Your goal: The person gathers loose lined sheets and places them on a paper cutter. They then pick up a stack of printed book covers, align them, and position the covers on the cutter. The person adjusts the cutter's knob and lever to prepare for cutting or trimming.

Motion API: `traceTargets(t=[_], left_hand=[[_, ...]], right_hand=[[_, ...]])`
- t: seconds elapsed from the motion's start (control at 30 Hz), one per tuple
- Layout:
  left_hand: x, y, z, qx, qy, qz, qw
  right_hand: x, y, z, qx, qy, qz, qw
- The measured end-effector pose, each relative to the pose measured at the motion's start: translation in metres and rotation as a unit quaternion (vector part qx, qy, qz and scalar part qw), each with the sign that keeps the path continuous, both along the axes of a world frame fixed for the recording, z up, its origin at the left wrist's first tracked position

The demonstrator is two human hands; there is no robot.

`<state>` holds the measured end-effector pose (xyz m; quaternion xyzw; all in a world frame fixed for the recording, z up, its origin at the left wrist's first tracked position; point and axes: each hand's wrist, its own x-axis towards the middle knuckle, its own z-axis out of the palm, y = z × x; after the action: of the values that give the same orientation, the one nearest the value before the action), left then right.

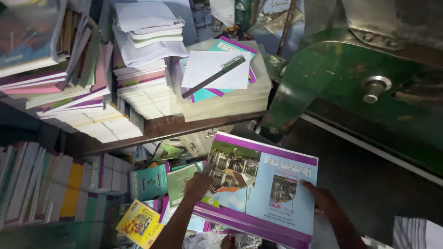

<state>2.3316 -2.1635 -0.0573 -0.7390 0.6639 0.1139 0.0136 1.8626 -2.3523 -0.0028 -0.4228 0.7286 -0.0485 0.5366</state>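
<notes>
Both hands clamp a thick stack of purple-edged, pale blue paperback books (263, 184): the left hand (197, 184) at its nine o'clock edge, the right hand (321, 197) at four o'clock. The stack sits tilted just before the green metal machine (341, 78).

No packages, signs or screens in view; the only labelled surfaces are printed book covers. Topmost of a stack of books (258, 193) at lower centre: a rectangular cover, pale blue with purple borders, carrying photographs of buildings and a small white printed panel near its upper right corner, the left hand (197, 184) on its left edge and the right hand (323, 199) on its right edge. A yellow booklet (140, 223) with red print lies tilted at the lower left, apart from the stack.
</notes>
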Motion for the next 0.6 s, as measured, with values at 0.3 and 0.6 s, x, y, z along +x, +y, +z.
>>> traceTargets(t=[0.3, 0.6], left_hand=[[-0.011, 0.02, 0.035, -0.012, 0.624, 0.233, 0.745], [-0.036, 0.015, 0.076, -0.024, 0.628, 0.251, 0.736]], right_hand=[[-0.01, -0.005, 0.011, 0.021, -0.066, 0.015, 0.997], [-0.025, -0.012, 0.029, 0.016, -0.077, 0.08, 0.994]])
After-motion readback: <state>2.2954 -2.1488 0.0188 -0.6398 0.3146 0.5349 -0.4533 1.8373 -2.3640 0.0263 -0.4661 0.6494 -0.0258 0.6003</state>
